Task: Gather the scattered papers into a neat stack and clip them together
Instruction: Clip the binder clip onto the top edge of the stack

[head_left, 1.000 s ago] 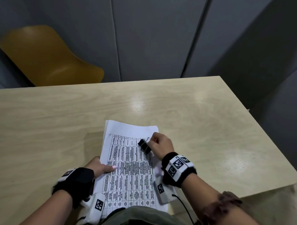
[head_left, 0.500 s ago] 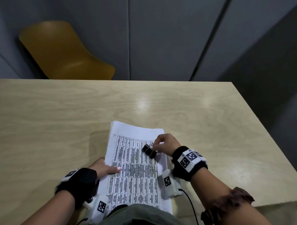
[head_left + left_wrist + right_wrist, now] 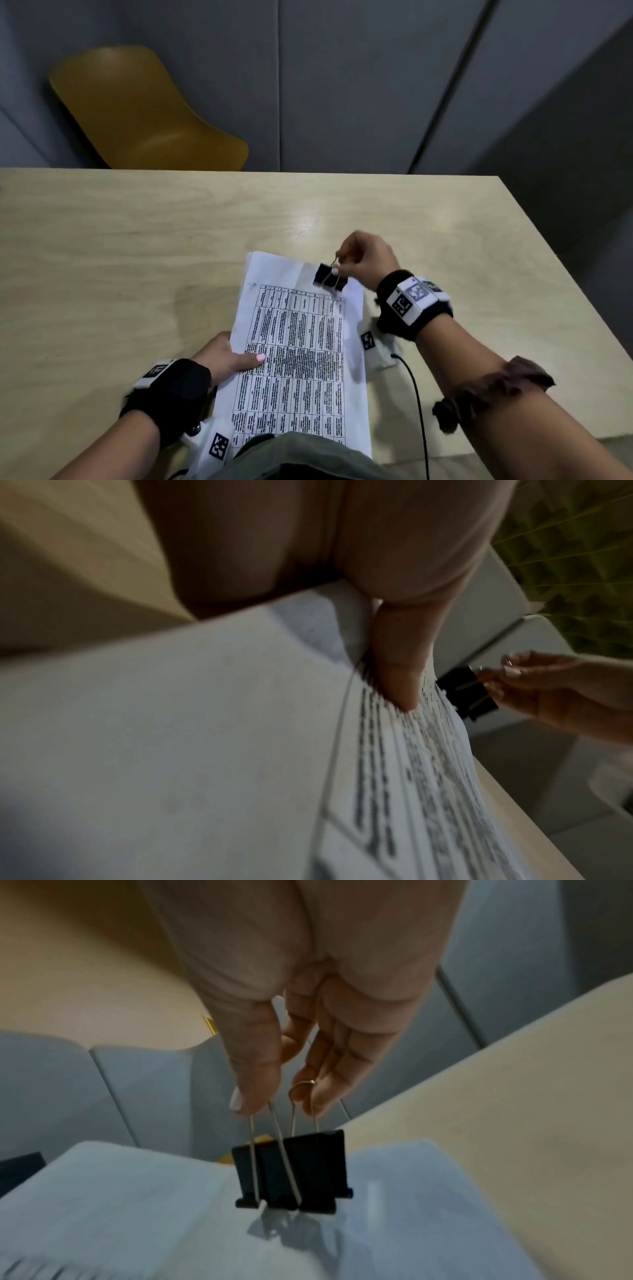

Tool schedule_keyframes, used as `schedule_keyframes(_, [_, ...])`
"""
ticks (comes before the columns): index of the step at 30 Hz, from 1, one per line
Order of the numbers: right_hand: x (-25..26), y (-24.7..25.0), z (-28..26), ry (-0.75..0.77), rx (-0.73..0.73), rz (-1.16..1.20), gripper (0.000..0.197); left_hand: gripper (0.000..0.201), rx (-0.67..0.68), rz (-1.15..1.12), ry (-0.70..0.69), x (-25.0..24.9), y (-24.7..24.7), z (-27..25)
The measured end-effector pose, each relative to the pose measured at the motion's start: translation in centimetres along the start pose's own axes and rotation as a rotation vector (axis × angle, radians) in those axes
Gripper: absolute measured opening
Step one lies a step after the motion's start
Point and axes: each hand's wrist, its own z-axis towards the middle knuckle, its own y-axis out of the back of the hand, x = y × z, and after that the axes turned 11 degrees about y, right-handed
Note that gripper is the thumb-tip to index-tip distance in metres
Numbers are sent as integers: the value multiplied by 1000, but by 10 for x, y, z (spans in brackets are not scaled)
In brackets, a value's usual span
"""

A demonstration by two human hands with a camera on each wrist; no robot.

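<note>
The near end of the white stack of printed table sheets (image 3: 298,346) is cut off behind a grey-green garment. The stack lies on the pale wooden desk (image 3: 102,257). The left hand (image 3: 226,359) holds the stack's left edge, thumb on top; the fingers beneath are hidden. Only the right-wrist view clearly shows the right hand (image 3: 301,1042) pinching the wire handles of the black metal binder clip (image 3: 294,1172) at the stack's far right corner; whether the clip's mouth bites the sheets is unclear.

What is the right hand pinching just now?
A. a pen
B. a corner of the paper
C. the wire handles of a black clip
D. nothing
C: the right hand pinches the wire handles of the black clip, which hangs over the far end of the papers.
</note>
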Motion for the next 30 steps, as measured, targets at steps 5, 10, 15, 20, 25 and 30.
schedule_keyframes(5, [25,26,30,95,-36,80,43,70,2,30,-42,-9,-4,-9])
schedule_keyframes(10, [40,45,48,157,234,149,44,84,-43,37,-49,-14,-7,-19])
schedule_keyframes(15, [56,65,56,163,340,206,42,54,-68,33,-36,-11,-9,-23])
schedule_keyframes(20, [39,38,45,89,385,238,43,72,-71,58,-40,-7,-5,-23])
schedule_keyframes(25, [28,19,29,42,377,360,26,49,-62,36,-16,-7,-9,-32])
schedule_keyframes(30, [28,5,12,29,681,-64,53,81,-39,18,-49,-3,-8,-30])
